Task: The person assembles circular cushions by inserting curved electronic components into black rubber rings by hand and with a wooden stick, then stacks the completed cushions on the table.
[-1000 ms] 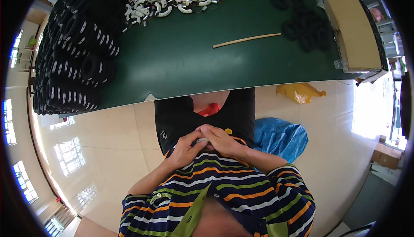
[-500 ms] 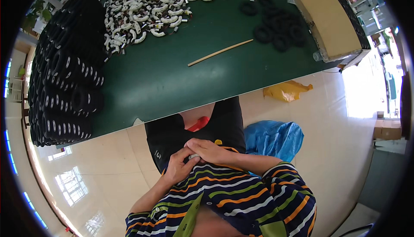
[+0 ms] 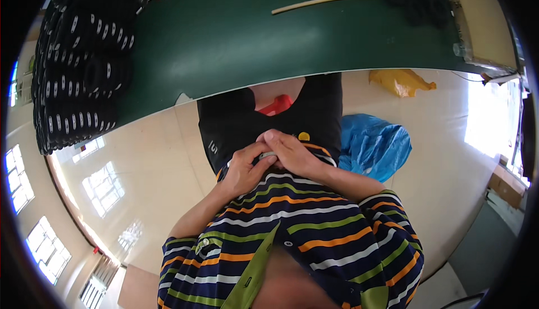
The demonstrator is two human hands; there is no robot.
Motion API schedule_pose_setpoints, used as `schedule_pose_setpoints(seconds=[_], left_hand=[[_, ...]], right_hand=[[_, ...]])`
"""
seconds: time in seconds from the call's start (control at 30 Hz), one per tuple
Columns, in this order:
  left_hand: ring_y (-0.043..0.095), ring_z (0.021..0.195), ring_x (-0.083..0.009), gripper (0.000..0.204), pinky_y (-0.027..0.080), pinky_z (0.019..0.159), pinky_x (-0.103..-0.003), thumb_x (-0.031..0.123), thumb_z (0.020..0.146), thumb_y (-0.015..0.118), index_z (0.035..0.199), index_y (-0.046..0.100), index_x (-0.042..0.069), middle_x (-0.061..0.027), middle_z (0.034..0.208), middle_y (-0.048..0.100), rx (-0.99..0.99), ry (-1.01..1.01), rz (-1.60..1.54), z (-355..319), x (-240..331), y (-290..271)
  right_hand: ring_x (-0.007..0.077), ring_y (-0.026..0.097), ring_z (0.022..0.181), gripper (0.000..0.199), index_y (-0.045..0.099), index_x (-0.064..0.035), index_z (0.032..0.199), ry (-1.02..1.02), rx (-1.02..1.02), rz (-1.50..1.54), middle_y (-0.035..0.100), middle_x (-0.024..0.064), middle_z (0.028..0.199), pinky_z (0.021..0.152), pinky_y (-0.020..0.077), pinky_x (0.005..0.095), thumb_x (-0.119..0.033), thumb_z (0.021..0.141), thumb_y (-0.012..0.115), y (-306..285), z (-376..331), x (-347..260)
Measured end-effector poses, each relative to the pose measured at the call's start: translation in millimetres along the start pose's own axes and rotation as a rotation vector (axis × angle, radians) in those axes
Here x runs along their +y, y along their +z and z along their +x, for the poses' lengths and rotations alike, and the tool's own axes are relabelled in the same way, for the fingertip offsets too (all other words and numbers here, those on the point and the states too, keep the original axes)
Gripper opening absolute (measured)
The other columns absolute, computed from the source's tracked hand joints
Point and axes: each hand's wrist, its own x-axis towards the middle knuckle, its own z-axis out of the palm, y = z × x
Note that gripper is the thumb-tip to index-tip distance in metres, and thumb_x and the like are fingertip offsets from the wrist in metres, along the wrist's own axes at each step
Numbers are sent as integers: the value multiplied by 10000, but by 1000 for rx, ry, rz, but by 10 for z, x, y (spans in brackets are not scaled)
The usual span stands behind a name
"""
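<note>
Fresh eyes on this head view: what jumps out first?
Probably the big stack of black rings with pale marks, at the left end of the green table, and the bright blue plastic bag on the floor at right. Lower in the middle, the left hand and right hand meet around a small pale object, mostly hidden.

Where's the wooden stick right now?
In the head view, the wooden stick lies near the top edge, right of centre, on the green table, its right end just beside the blurry dark pile.
</note>
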Motion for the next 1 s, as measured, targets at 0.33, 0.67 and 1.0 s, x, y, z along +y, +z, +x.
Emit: schedule_pose_setpoints(seconds=[0.33, 0.67, 1.0], left_hand=[[718, 860, -206, 154, 554, 811, -315, 96, 1008, 654, 1114, 686, -11, -116, 963, 741, -32, -68, 16, -41, -3, 11], [612, 926, -123, 143, 492, 883, -276, 137, 1037, 643, 1049, 641, -5, -54, 962, 690, -60, -92, 99, -170, 223, 277], [649, 943, -130, 165, 515, 881, -291, 126, 1026, 642, 1114, 686, -6, -80, 1010, 726, 35, -140, 91, -352, 175, 503]], right_hand=[[49, 445, 607, 455, 617, -34, 1155, -30, -28, 89, 533, -15, 791, 535, 376, 220, -383, 1161, 326, 39, 9, 111], [107, 502, 678, 494, 574, -31, 965, -130, -14, 160, 537, 18, 797, 606, 443, 292, -462, 1135, 403, -14, -248, 301], [110, 593, 814, 530, 645, -13, 1079, -154, 44, 207, 616, 45, 907, 678, 530, 272, -467, 1135, 378, -70, -459, 378]])
